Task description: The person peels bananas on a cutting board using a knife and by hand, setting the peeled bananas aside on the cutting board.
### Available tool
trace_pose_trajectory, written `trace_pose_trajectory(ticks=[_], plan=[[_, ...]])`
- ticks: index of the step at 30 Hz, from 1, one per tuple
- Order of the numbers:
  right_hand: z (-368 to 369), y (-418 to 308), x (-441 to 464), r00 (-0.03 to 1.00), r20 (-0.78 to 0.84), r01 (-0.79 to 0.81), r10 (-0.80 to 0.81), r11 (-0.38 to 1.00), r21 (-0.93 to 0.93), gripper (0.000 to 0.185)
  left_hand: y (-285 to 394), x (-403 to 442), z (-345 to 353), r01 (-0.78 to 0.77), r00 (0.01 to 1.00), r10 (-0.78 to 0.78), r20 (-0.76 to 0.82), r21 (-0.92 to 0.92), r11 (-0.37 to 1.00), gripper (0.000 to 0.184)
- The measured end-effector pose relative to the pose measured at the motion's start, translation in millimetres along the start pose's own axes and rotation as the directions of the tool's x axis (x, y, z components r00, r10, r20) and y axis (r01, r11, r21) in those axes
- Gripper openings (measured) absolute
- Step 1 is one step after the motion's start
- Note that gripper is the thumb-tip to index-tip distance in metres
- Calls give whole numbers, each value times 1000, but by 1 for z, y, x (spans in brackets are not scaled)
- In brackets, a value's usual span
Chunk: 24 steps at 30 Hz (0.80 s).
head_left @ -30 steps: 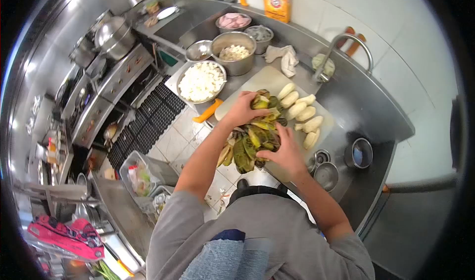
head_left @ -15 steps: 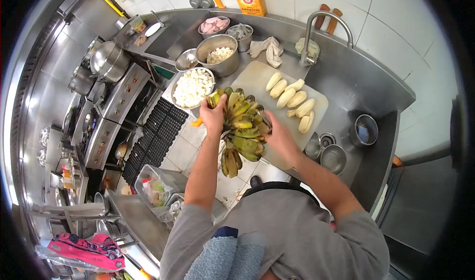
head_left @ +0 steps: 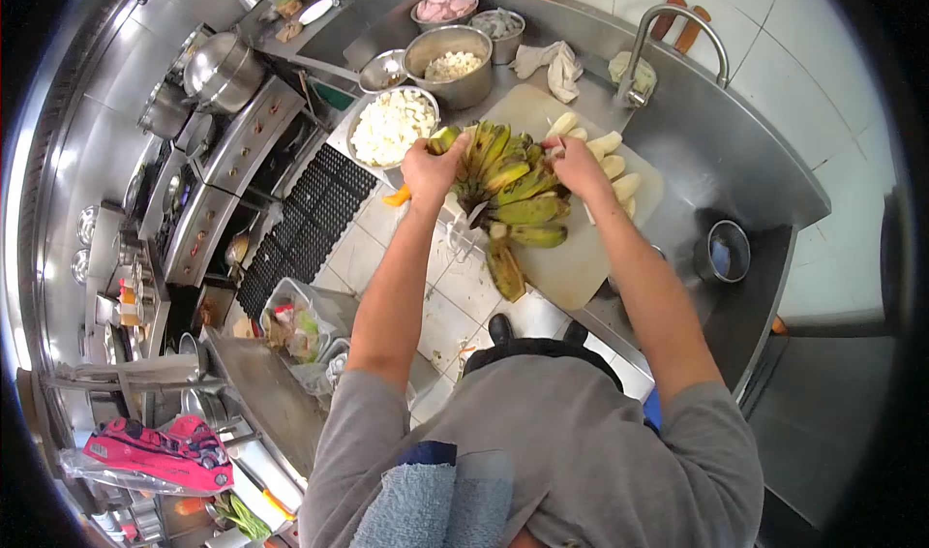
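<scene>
A large bunch of green-yellow bananas with dark blotches is held over the near left edge of the pale cutting board. My left hand is closed on the bunch's left side, beside the bowl of white chopped pieces. On the other side, my right hand has its fingers closed at the bunch's upper right; the fingertips are partly hidden. Behind that hand, several peeled bananas lie on the board, partly covered by the bunch and my arm. An orange handle shows just below my left hand.
Steel bowls, one with pale pieces, stand at the back left. A cloth lies behind the board. The faucet rises at the sink; a steel pot sits right. A lined bin and stove are left.
The bunch has turned and shifted right over the board, now covering some peeled bananas. Both hands moved with it, my right hand going up. The camera view has shifted slightly.
</scene>
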State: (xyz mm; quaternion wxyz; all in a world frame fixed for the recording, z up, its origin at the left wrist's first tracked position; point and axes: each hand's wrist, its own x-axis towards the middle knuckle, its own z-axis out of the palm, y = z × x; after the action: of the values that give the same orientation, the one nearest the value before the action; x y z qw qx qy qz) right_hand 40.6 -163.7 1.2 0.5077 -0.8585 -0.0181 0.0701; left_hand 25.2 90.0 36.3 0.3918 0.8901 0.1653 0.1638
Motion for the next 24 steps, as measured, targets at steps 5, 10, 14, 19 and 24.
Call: trace_pose_trajectory(ticks=[5, 10, 14, 19, 24], plan=[[-7, 17, 11, 996, 77, -38, 46, 994, -107, 31, 7, -32, 3, -201, 974, 216, -61, 193, 960, 57], [-21, -9, -3, 1000, -30, -6, -2, 957, -290, 34, 1, -23, 9, -209, 971, 204, 125, 31, 977, 52], [-38, -43, -24, 994, 25, -113, 111, 990, 84, 55, -6, -16, -1, -177, 942, 228, 246, -214, 961, 47], [-30, -96, -79, 956, 246, -219, 159, 945, 242, 67, -35, -13, -9, -443, 828, 488, 275, -211, 871, 54], [28, -82, -78, 884, -195, 435, -425, 900, 8, 40, -46, -13, -28, -368, 796, 428, 429, -219, 904, 66]])
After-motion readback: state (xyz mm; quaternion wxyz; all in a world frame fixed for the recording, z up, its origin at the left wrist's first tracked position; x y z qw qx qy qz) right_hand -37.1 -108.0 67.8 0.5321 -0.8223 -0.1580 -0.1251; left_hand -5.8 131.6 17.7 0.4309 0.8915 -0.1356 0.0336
